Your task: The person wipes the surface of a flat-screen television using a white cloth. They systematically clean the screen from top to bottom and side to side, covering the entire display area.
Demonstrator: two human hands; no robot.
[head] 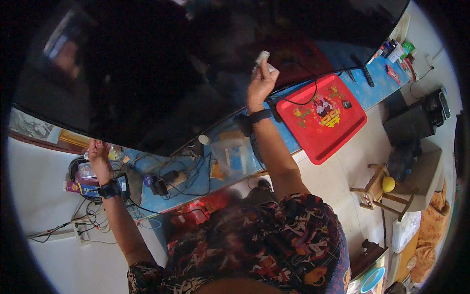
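A large dark television (165, 73) with a glossy screen fills the upper part of the view. My right hand (263, 82) is raised before the screen and pinches a crumpled white cloth or tissue (263, 57). At the screen's lower left edge is my left hand (98, 156), its fingers curled at the rim; whether they grip it is hard to tell. Both wrists wear dark bands. Below my right hand, a red plastic tray (323, 117) with printed figures lies on the blue-covered table (180, 191), a small dark object on it.
Tangled cables and a black power adapter (160, 186) lie on the table's left part, near a white round lid (203, 139). Cables hang by a wall socket (81, 233) at the left. On the right stand a wooden stool (371, 187) with a yellow ball-like object (388, 184) and black equipment.
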